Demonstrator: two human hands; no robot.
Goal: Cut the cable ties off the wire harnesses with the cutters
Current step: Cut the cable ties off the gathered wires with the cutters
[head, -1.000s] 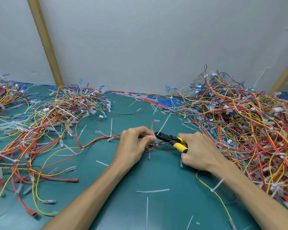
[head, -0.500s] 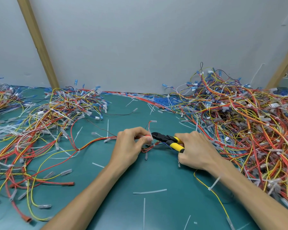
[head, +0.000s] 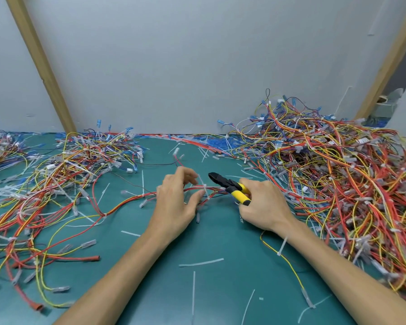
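Observation:
A harness (head: 131,200) of red, orange and yellow wires lies across the green mat (head: 220,235) in the middle. A white cable tie (head: 204,186) stands up from it. My left hand (head: 176,202) hovers over the harness with loose, spread fingers; the wires show in the gap between thumb and fingers. My right hand (head: 265,207) grips the yellow handles of the cutters (head: 238,192). Their black jaws point up and left, just right of the tie and not touching it.
A big tangled pile of harnesses (head: 342,174) fills the right side; another pile (head: 56,174) spreads over the left. Cut white ties (head: 201,263) lie scattered on the mat near me. A grey wall (head: 197,66) with wooden battens (head: 40,64) stands behind.
My left hand has loosened its pinch on the harness and spread its fingers. The cutters' jaws have drawn back from the wires, up and to the right.

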